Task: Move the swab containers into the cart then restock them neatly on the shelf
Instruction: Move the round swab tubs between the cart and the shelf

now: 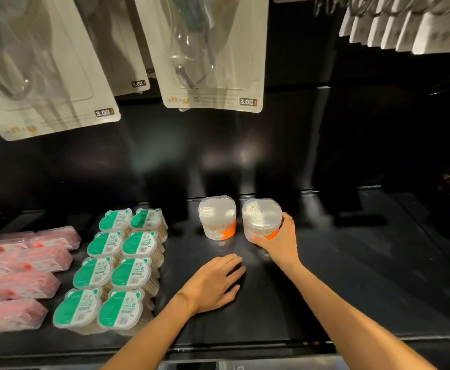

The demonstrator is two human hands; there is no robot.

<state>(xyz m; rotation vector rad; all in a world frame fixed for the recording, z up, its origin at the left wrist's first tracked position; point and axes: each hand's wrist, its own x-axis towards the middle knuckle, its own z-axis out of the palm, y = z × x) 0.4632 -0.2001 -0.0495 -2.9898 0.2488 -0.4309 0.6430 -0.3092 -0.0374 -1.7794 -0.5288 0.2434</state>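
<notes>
While the right hand (281, 243) curled its thumb and fingers round the lower half of a clear, round plastic swab container with an orange label (261, 218), that tub sat at the back of the glossy black shelf (351, 276), upright or very nearly so; whether its base was fully down on the surface could not be told. Thumb low on the near side, fingers wrapped round the far right side, a firm hold! Just beside it on the left stood a second clear swab tub with an orange band (217, 217), upright on the shelf, a narrow gap apart from the held one, white swab tips showing through both lids.

And the left hand (215, 283) lay palm down on the shelf in front of the two tubs, fingers straight and close together, pointing toward the right, holding nothing, just pressing flat on the black surface.

Over on the left of the shelf, two neat columns of green-and-white bear-shaped plastic swab boxes (111, 271) ran from front to back, four in each. Further left lay rows of pink clear-wrapped packs (23, 273), partly cut off by the edge of the view. Overhead hung white blister cards with clear bubbles (213, 57), marked 3.0 near the bottom edge, and at top right a row of white hanging tags (405, 30).
</notes>
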